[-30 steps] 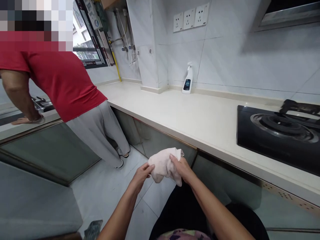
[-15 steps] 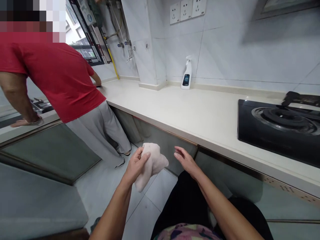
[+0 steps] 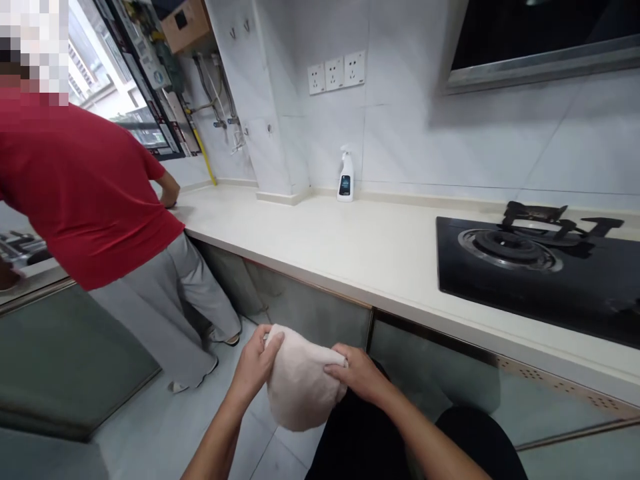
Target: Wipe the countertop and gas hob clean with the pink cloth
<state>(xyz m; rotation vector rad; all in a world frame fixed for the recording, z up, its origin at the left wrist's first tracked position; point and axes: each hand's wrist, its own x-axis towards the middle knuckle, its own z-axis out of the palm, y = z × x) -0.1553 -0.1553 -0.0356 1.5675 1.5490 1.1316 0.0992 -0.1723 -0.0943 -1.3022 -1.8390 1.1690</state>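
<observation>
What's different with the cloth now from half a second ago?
The cloth was bunched in the left hand alone. Now it has opened out toward the right hand, which has taken hold of its edge. The left hand kept hold. The spray bottle and stove stayed put.

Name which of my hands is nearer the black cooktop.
Right. Your right hand, holding the cloth, is below and left of the cooktop in the picture; your left hand, also on the cloth, is farther left.
</observation>
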